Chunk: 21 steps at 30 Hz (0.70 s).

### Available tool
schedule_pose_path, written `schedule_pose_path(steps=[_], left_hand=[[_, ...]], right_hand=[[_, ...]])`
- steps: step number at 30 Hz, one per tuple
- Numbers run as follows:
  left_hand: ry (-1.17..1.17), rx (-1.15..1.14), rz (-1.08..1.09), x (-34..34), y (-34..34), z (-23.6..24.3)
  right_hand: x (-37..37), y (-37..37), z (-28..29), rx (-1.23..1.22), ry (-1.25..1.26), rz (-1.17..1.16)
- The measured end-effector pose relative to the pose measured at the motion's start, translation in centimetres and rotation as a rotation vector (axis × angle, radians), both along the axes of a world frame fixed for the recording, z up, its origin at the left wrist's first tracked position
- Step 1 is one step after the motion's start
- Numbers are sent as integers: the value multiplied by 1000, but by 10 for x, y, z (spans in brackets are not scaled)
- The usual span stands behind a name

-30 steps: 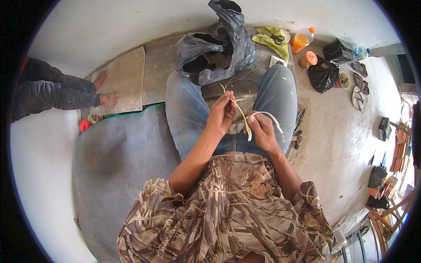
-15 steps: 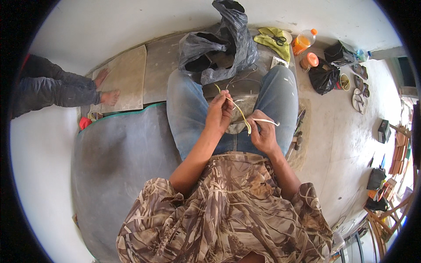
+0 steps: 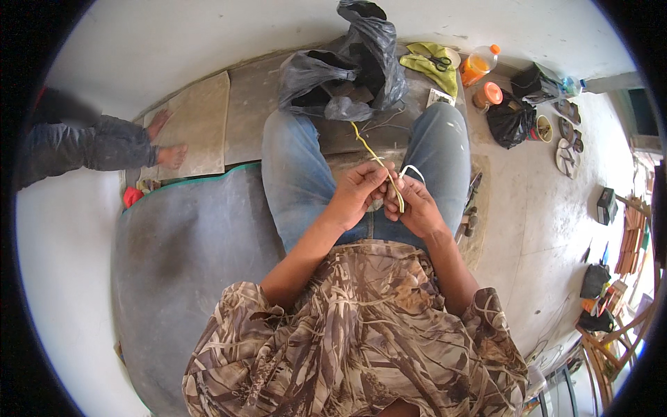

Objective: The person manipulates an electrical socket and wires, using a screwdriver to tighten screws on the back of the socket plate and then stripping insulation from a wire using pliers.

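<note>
In front of my lap, both hands meet on a thin, flexible yellow strand [image 3: 362, 141] that looks like a cord or wire. It runs from near the black plastic bag down between my fingers, its lower end poking out below them. My left hand [image 3: 358, 195] pinches it with thumb and forefinger. My right hand [image 3: 415, 208], almost touching the left, has its fingers closed round the strand's lower part. A white strand [image 3: 415, 168] arches up beside the right fingers; where it ends is hidden behind them.
The black plastic bag [image 3: 383, 69] stands open beyond my knees, near a green cloth [image 3: 427, 61] with scissors [image 3: 440, 64]. On the right are an orange-capped bottle [image 3: 479, 66], an orange-lidded jar [image 3: 488, 96] and sandals [image 3: 567, 158]. Another person's feet [image 3: 172, 156] rest at left.
My left hand has moved down and toward the right, sliding in close to my right hand. The yellow strand now extends farther beyond my fingers, and the white strand is bent into an arch.
</note>
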<state>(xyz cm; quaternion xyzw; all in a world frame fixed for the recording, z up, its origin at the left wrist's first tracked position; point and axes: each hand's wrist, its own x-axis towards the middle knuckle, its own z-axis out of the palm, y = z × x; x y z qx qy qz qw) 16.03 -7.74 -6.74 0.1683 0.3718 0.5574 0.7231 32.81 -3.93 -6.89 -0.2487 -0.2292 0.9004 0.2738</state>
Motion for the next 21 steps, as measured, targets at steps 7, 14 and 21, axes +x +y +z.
schedule_pose_path(steps=[7, 14, 21], left_hand=[[42, -26, 191, 13, 1, -2], [-40, -92, 241, 12, 2, -5], [-81, -63, 140, 5, 1, -6]], right_hand=[[-2, 0, 11, 1200, -790, -200], [3, -3, 0, 561, -503, -103], [4, -1, -1, -14, 144, 172]])
